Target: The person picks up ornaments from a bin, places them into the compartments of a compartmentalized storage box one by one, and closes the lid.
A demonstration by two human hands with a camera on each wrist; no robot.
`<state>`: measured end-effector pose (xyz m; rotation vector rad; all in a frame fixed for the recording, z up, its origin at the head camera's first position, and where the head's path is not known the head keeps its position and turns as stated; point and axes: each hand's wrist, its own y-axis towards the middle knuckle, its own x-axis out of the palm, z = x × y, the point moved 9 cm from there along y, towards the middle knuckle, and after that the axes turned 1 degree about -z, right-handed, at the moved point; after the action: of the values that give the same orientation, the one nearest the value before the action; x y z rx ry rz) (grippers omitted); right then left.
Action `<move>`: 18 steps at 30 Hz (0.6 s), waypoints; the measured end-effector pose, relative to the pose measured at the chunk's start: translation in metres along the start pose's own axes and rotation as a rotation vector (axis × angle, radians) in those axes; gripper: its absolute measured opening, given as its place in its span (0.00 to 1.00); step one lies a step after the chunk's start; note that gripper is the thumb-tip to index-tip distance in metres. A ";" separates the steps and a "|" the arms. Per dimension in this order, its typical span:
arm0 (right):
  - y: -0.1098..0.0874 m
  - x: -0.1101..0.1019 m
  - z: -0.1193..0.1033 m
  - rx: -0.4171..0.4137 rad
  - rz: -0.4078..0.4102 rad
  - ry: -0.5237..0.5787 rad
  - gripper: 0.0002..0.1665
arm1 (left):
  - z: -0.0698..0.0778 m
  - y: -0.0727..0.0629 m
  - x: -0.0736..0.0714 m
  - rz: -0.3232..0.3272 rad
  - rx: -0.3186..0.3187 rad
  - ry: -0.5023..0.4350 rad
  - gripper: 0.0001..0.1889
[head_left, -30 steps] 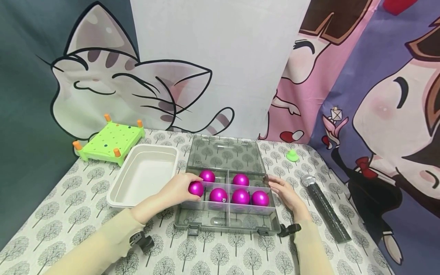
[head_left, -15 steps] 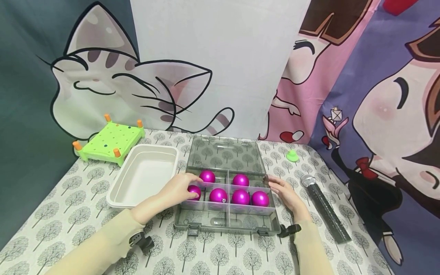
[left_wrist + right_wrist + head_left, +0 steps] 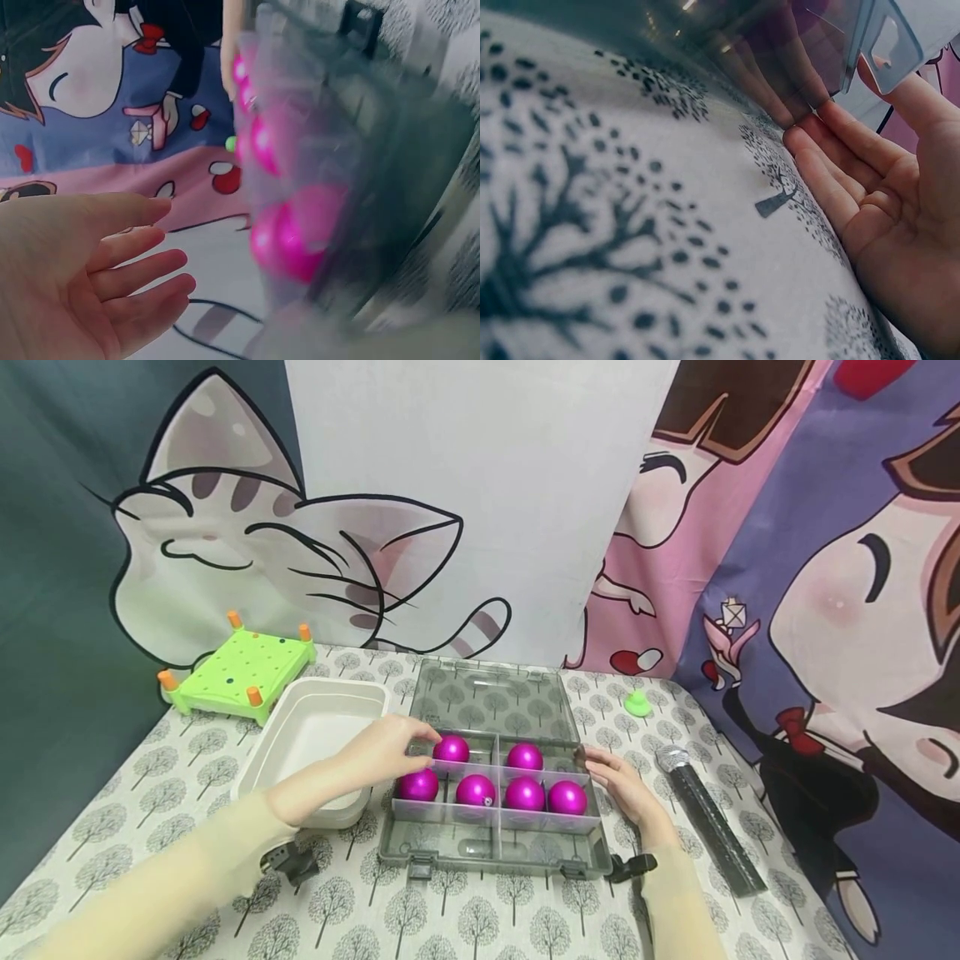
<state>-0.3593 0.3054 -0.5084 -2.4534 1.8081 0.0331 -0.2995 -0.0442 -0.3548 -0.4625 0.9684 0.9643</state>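
Note:
A smoky see-through divided box [image 3: 495, 856] lies on the table with its lid [image 3: 491, 697] folded back. Several shiny magenta balls sit in its compartments. My left hand [image 3: 386, 752] hovers over the box's left end, just above the front-left ball [image 3: 417, 785]. In the left wrist view, the left hand's fingers [image 3: 142, 277] are relaxed, spread from the thumb and hold nothing. My right hand [image 3: 622, 782] rests at the box's right side. Its fingertips [image 3: 802, 142] touch the side wall in the right wrist view, with the thumb near a clear tab [image 3: 891, 49].
An off-white bin [image 3: 341, 814] stands directly left of the box. Behind it is a lime-green pegged stand [image 3: 243, 672] with orange feet. At the right lie a black microphone [image 3: 712, 822] and a small green knob-like piece [image 3: 637, 702]. Printed cloth hangs behind the table.
My left hand has let go of the front-left ball, which now rests in its compartment, and has risen slightly up and left. The right hand has stayed in place.

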 end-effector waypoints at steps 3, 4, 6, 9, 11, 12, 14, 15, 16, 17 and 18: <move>0.000 0.000 0.001 0.002 0.001 -0.001 0.31 | -0.002 0.009 -0.016 0.008 0.000 -0.019 0.19; 0.000 0.000 0.001 -0.001 0.002 0.000 0.31 | -0.004 0.013 -0.021 0.011 -0.006 -0.028 0.19; 0.000 -0.001 0.001 -0.007 -0.003 0.004 0.31 | -0.008 0.022 -0.032 0.024 0.001 -0.026 0.20; -0.001 -0.002 0.000 -0.013 0.005 0.019 0.31 | -0.019 0.036 -0.045 0.042 -0.015 -0.018 0.21; -0.001 -0.002 -0.001 -0.015 0.000 0.021 0.31 | -0.029 0.045 -0.050 0.047 -0.028 -0.006 0.22; -0.001 -0.002 -0.001 -0.015 0.002 0.021 0.31 | -0.035 0.049 -0.052 0.047 -0.037 -0.008 0.22; -0.001 -0.002 0.000 -0.014 0.005 0.022 0.31 | -0.047 0.057 -0.053 0.040 -0.069 -0.032 0.23; -0.001 -0.002 0.000 -0.012 0.003 0.019 0.31 | -0.053 0.061 -0.053 0.037 -0.079 -0.046 0.23; -0.001 -0.001 0.000 -0.009 -0.002 0.020 0.31 | -0.058 0.066 -0.053 0.034 -0.087 -0.062 0.23; -0.001 -0.001 0.001 -0.008 0.001 0.021 0.31 | -0.063 0.070 -0.053 0.030 -0.099 -0.088 0.24; -0.001 -0.002 0.001 -0.009 0.001 0.017 0.31 | -0.068 0.074 -0.053 0.029 -0.113 -0.108 0.24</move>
<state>-0.3588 0.3073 -0.5089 -2.4659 1.8199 0.0204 -0.4063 -0.0791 -0.3399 -0.4863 0.8281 1.0637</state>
